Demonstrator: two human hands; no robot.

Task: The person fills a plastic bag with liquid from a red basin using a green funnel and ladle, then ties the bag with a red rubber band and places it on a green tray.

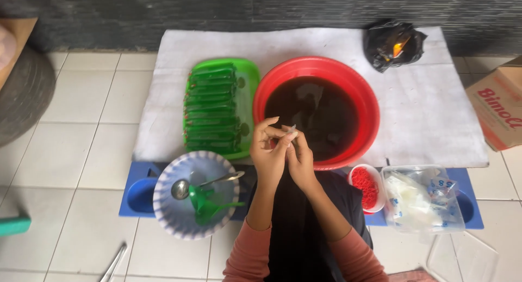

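**Small plastic packet pinched between both hands over the red basin**

Pink sleeves and a dark garment fill the bottom of the view, and from them both forearms rise toward the centre. The left hand [267, 151] and the right hand [300, 156] are pressed together, fingertips closed narrowly on a small clear packet [292, 129], held just above the near rim of the red basin [370, 105]. How much the packet holds cannot be told; it is too small in view.

The step in hand is judged to be the closing or tying of the packet's mouth. A steady pinch and a twist would be called for, perhaps with one of the bands kept nearby.

Dark liquid fills the red basin at 12 o'clock from the hands. At 10 o'clock a green tray [250, 70] is packed with long green filled packets [212, 108] laid in a stack. At 8 o'clock a white scalloped plate [168, 217] carries a metal ladle [187, 187] and a green funnel [206, 203]. At 3 o'clock a small bowl [354, 173] holds red rubber bands [365, 185], and beside it a clear tub [457, 217] holds empty plastic bags [413, 197].
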